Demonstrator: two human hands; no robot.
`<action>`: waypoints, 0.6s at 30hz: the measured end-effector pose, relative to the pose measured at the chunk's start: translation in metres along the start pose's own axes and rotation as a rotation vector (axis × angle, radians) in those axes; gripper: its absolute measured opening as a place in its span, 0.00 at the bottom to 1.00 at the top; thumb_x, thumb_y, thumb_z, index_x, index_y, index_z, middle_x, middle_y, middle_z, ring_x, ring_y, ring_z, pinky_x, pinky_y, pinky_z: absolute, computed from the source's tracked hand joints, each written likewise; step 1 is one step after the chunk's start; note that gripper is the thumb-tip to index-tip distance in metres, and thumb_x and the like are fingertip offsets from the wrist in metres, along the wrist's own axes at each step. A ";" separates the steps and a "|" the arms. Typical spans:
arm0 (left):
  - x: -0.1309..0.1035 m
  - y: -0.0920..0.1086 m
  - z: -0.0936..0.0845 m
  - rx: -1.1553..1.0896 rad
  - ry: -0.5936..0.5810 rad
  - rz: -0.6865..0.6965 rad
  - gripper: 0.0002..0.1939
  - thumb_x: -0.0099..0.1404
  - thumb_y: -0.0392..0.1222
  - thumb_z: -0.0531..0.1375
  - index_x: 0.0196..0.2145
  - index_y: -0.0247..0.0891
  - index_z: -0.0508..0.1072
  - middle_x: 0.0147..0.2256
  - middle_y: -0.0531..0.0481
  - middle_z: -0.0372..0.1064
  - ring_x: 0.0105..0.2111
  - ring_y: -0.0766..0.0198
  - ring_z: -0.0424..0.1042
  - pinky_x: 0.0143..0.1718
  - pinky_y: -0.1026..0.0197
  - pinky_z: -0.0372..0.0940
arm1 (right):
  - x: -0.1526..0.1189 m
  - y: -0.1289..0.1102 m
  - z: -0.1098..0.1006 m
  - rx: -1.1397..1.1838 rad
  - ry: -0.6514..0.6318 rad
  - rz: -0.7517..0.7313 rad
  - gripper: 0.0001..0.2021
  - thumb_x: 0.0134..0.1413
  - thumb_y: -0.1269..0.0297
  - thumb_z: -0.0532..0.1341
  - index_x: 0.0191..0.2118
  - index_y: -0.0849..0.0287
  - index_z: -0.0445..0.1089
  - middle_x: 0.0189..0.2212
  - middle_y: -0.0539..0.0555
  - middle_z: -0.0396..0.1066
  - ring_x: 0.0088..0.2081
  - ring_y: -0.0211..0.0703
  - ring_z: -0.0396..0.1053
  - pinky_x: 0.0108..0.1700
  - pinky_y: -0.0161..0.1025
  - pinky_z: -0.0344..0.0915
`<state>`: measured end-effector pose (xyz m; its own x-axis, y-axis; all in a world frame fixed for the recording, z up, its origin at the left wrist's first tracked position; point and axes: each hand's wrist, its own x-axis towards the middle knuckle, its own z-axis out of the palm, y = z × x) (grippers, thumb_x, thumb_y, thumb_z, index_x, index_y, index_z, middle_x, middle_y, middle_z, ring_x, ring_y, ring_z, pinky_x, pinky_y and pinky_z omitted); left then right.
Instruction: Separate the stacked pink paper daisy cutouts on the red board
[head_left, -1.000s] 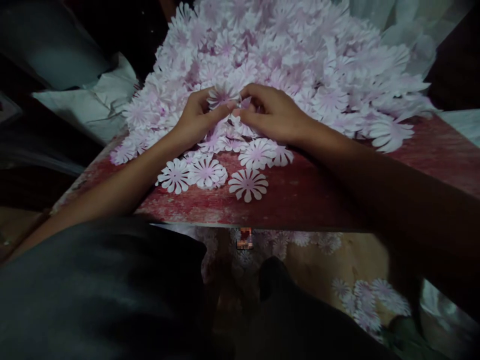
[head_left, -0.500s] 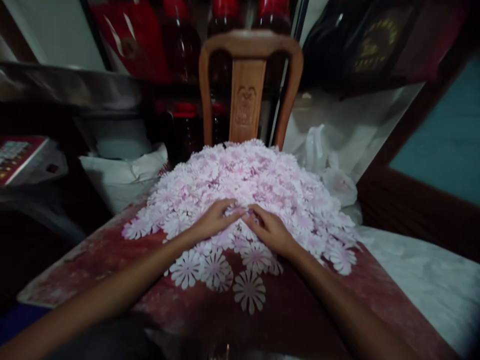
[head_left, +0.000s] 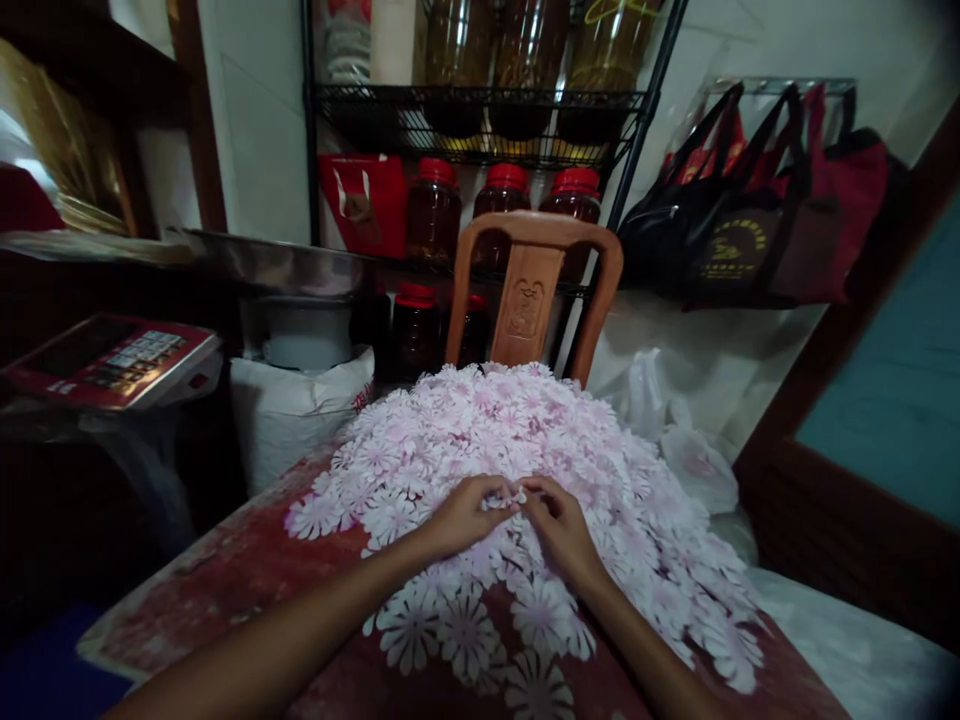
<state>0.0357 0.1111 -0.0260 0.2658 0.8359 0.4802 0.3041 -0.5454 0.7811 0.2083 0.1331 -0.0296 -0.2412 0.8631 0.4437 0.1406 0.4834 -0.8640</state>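
Note:
A large heap of white and pale-pink flower cutouts [head_left: 525,420] covers much of the red table [head_left: 225,580]. Over the near side of the heap my two hands meet, fingertips almost touching. My left hand [head_left: 472,515] is closed in a pinch on a small flower cutout [head_left: 504,500], whose pale edge shows between the fingers. From the other side, my right hand [head_left: 555,520] pinches the same piece with thumb and forefinger. Several cutouts lie flat just below my hands, among them one single flower [head_left: 538,685] close to the near edge.
Behind the heap stands a carved wooden chair [head_left: 529,285]. A wire shelf [head_left: 480,120] with red-lidded jars [head_left: 433,215] is at the back. On the left are a white sack [head_left: 289,415] and a red box [head_left: 112,360]; at the right, plastic bags [head_left: 694,465] and hanging bags [head_left: 742,230].
The view has tilted up, so the shelf and hanging bags show more and the heap sits lower. Both hands stay together over the heap, with a pale piece now visible between the fingers.

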 end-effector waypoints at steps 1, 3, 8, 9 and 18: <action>0.000 0.001 0.000 -0.002 0.000 -0.011 0.14 0.63 0.50 0.60 0.29 0.35 0.69 0.32 0.51 0.70 0.36 0.62 0.68 0.41 0.65 0.60 | -0.002 0.001 0.000 -0.001 0.000 0.000 0.16 0.54 0.51 0.61 0.39 0.60 0.73 0.35 0.55 0.71 0.36 0.46 0.67 0.42 0.41 0.63; -0.001 0.005 -0.001 0.010 0.003 -0.022 0.16 0.64 0.51 0.59 0.28 0.35 0.68 0.29 0.53 0.67 0.33 0.64 0.66 0.38 0.65 0.59 | -0.006 -0.001 -0.002 -0.015 0.008 -0.004 0.16 0.55 0.51 0.61 0.40 0.59 0.73 0.37 0.55 0.71 0.39 0.47 0.67 0.44 0.41 0.63; -0.001 0.011 -0.004 0.011 -0.015 -0.021 0.20 0.66 0.54 0.56 0.25 0.35 0.66 0.24 0.55 0.59 0.27 0.67 0.59 0.31 0.65 0.55 | -0.018 -0.018 -0.010 -0.165 0.035 -0.084 0.19 0.58 0.53 0.59 0.53 0.51 0.69 0.44 0.55 0.65 0.32 0.42 0.63 0.38 0.41 0.63; -0.001 0.011 -0.004 -0.002 -0.021 -0.023 0.20 0.66 0.54 0.56 0.25 0.35 0.67 0.24 0.55 0.60 0.28 0.66 0.59 0.31 0.65 0.55 | -0.020 -0.020 -0.010 -0.171 0.020 -0.093 0.19 0.58 0.53 0.59 0.54 0.50 0.68 0.43 0.55 0.64 0.30 0.41 0.62 0.36 0.40 0.63; -0.003 0.009 -0.004 0.006 -0.034 -0.033 0.16 0.63 0.53 0.60 0.27 0.36 0.71 0.26 0.54 0.64 0.29 0.64 0.63 0.33 0.64 0.58 | -0.018 -0.017 -0.008 -0.144 0.064 -0.140 0.12 0.55 0.52 0.62 0.38 0.54 0.73 0.38 0.54 0.64 0.28 0.40 0.59 0.31 0.40 0.60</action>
<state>0.0344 0.1039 -0.0186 0.2866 0.8507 0.4406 0.3185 -0.5184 0.7936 0.2178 0.1107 -0.0211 -0.2074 0.7915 0.5748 0.2471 0.6109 -0.7521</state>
